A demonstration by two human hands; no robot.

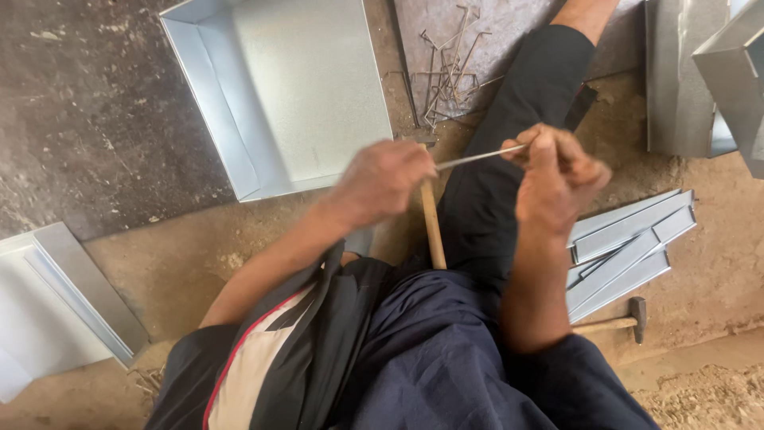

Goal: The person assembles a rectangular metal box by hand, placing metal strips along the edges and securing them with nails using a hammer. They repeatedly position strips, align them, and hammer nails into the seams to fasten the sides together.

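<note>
tray (318,95) left of wires (447,76) | strips (629,247) right | hammer (617,321) below strips

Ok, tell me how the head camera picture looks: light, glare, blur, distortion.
Head view: soft, even daylight with weak shadows; mild glare on the open metal tray and the folded metal strips; the left hand and right hand on the thin metal rod are slightly motion-blurred; wide-angle lens bends the edges, and the sheets at far right look soft.

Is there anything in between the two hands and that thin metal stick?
Nothing visible. The left hand and the right hand each grip an end of the thin metal rod, directly, above the person's lap.
</note>
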